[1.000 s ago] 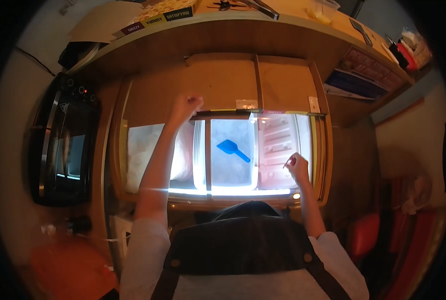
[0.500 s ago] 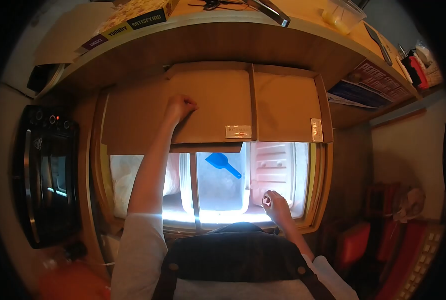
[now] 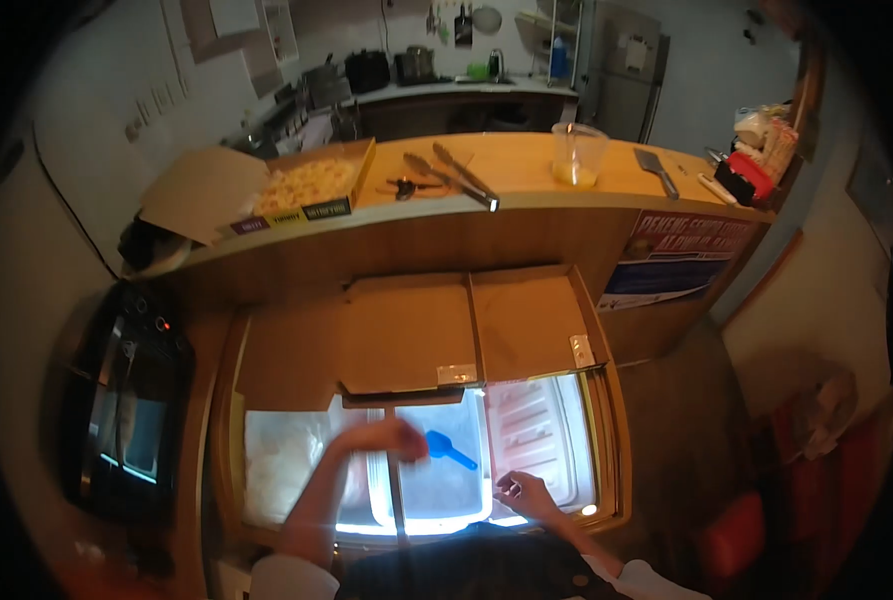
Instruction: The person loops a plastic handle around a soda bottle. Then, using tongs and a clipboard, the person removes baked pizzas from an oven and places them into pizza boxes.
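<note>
In the head view a chest freezer [image 3: 618, 440] glows with bright light below me, partly covered by flat cardboard [image 3: 406, 330]. My left hand [image 3: 394, 438] is over the opening, beside the divider and close to a blue scoop [image 3: 453, 452]; motion blurs its fingers. The scoop lies on the pale surface of the middle compartment. Over the right part of the opening, near a pinkish ribbed tray [image 3: 531, 440], is my right hand [image 3: 526, 497]. Its fingers are curled together, and what they hold, if anything, is too small to name. Pale wrapped contents [image 3: 291, 450] fill the left compartment.
Beyond the freezer stands a wooden counter with an open pizza box [image 3: 311, 185], tongs [image 3: 456, 180], a clear plastic tub [image 3: 577, 158] and a spatula [image 3: 656, 172]. A black oven [image 3: 131, 400] is at left. Red seating [image 3: 736, 530] is at lower right.
My left hand has come from above the cardboard back toward me, over the freezer opening. The view has tilted up, bringing in the counter top and kitchen. My right hand remains curled over the right side.
</note>
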Available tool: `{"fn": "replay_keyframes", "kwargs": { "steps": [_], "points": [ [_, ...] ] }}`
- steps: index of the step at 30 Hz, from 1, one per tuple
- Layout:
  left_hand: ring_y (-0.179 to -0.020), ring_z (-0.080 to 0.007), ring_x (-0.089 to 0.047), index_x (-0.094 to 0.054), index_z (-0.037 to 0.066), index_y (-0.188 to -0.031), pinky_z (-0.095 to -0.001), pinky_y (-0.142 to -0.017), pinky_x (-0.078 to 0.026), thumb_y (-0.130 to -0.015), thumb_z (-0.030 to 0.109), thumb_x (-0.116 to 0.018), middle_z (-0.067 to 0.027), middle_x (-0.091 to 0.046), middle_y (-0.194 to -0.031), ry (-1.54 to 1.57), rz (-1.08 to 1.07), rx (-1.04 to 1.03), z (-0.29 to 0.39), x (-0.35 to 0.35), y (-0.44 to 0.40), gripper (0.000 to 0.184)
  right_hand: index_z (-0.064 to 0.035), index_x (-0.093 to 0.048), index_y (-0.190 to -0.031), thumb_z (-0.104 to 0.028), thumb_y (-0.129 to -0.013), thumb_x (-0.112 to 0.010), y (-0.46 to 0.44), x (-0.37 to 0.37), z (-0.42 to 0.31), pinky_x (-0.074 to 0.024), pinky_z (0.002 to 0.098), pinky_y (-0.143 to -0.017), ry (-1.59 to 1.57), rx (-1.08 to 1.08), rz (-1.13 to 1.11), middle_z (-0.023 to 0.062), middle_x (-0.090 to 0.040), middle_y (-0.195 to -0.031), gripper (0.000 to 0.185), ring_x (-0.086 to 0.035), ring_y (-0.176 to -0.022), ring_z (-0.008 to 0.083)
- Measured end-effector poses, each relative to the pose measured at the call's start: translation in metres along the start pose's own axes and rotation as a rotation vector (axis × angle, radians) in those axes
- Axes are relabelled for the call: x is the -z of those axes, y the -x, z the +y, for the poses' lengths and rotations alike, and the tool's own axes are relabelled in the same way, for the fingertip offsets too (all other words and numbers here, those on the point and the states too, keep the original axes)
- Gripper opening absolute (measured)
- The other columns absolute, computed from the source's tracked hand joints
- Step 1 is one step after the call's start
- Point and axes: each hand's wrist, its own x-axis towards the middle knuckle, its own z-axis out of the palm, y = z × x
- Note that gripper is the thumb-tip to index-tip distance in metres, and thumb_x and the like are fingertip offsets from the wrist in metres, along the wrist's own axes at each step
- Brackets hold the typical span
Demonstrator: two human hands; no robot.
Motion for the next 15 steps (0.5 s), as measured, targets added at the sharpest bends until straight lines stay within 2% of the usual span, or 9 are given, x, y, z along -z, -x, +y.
{"fn": "replay_keyframes", "kwargs": {
  "steps": [2, 4, 5, 8, 9, 10, 12, 13, 15],
  "points": [
    [-0.07, -0.0144, -0.059, -0.061, 0.0, -0.098, -0.0276, -0.065, -0.048, -0.083, 0.027, -0.057, -0.0068, -0.063, -0.078, -0.043, -0.408, 0.012, -0.024, -0.072, 0.018, 0.032, -0.0021, -0.058, -0.095, -0.02, -0.079, -0.061, 0.009, 0.001, -0.023, -0.0471, 0.0298, -0.069, -0.12, -0.016, -0.066, 0.0081, -0.059, -0.086, 0.025, -0.057, -0.075, 0.0165],
    [-0.077, -0.0241, -0.059, -0.061, 0.001, -0.103, -0.0356, -0.071, -0.047, -0.085, 0.037, -0.049, -0.0128, -0.064, -0.088, -0.416, -0.352, 0.301, -0.005, -0.126, 0.036, 0.042, -0.0014, -0.055, -0.102, -0.024, -0.083, -0.056, 0.008, -0.006, -0.036, -0.0464, 0.0303, -0.073, -0.352, -0.033, -0.127, 0.009, -0.058, -0.09, 0.03, -0.056, -0.079, 0.0163],
    [-0.098, -0.0274, -0.054, -0.051, 0.003, -0.117, -0.036, -0.086, -0.041, -0.085, 0.039, -0.047, -0.0157, -0.057, -0.11, -0.468, -0.283, 0.435, 0.002, -0.141, 0.039, 0.048, -0.001, -0.052, -0.107, -0.026, -0.085, -0.053, 0.003, -0.012, -0.041, -0.0457, 0.0308, -0.075, -0.524, -0.045, -0.152, 0.0102, -0.057, -0.093, 0.034, -0.055, -0.082, 0.0172],
    [-0.124, -0.0304, -0.029, -0.023, 0.01, -0.136, -0.0348, -0.103, -0.023, -0.088, 0.041, -0.042, -0.0177, -0.033, -0.134, -0.065, 0.262, 0.1, 0.009, -0.199, 0.034, 0.06, -0.0037, -0.036, -0.125, -0.035, -0.09, -0.038, 0.002, -0.04, -0.056, -0.0369, 0.0356, -0.09, -1.308, -0.297, -0.14, 0.0145, -0.05, -0.111, 0.047, -0.047, -0.102, 0.0241],
    [-0.122, -0.0302, -0.032, -0.028, 0.008, -0.133, -0.0343, -0.101, -0.025, -0.089, 0.04, -0.04, -0.0177, -0.033, -0.133, -0.177, 0.445, -0.543, -0.051, -0.229, -0.002, 0.056, -0.0058, -0.036, -0.127, -0.038, -0.091, -0.035, -0.009, -0.058, -0.058, -0.0356, 0.0344, -0.091, -1.229, -0.385, -0.049, 0.0145, -0.048, -0.115, 0.048, -0.046, -0.104, 0.024],
    [-0.123, -0.0294, -0.031, -0.027, 0.007, -0.134, -0.0341, -0.101, -0.024, -0.089, 0.041, -0.039, -0.0178, -0.032, -0.133, 0.034, 0.599, -0.506, -0.064, -0.23, -0.009, 0.057, -0.0079, -0.035, -0.129, -0.04, -0.091, -0.033, -0.014, -0.076, -0.063, -0.0343, 0.0332, -0.092, -1.144, -0.472, 0.044, 0.0146, -0.046, -0.119, 0.05, -0.045, -0.105, 0.0239],
    [-0.124, -0.0278, -0.028, -0.026, 0.005, -0.134, -0.0336, -0.102, -0.022, -0.089, 0.043, -0.037, -0.018, -0.029, -0.134, 0.458, 0.898, -0.437, -0.073, -0.221, -0.027, 0.059, -0.011, -0.031, -0.133, -0.049, -0.091, -0.028, 0.009, -0.106, -0.074, -0.03, 0.0306, -0.095, -0.705, -0.018, -0.008, 0.0129, -0.041, -0.128, 0.057, -0.043, -0.111, 0.0216],
    [-0.125, -0.0269, -0.027, -0.025, 0.004, -0.134, -0.0334, -0.102, -0.022, -0.089, 0.044, -0.036, -0.0181, -0.028, -0.135, 0.673, 1.037, -0.399, -0.072, -0.214, -0.034, 0.061, -0.0045, -0.024, -0.134, -0.048, -0.091, -0.03, 0.031, -0.095, -0.114, -0.0207, 0.0295, -0.102, -0.74, -0.26, -0.145, 0.0164, -0.035, -0.133, 0.062, -0.029, -0.125, 0.0248],
    [-0.127, -0.025, -0.024, -0.023, 0.002, -0.134, -0.0333, -0.103, -0.019, -0.091, 0.042, -0.033, -0.0176, -0.025, -0.136, 0.955, 1.187, -0.325, -0.057, -0.207, -0.029, 0.06, -0.0003, -0.025, -0.133, -0.038, -0.094, -0.025, 0.053, -0.084, -0.155, -0.021, 0.0308, -0.103, -0.715, -0.162, -0.182, 0.0161, -0.03, -0.135, 0.054, -0.028, -0.124, 0.0252]
  ]
}}
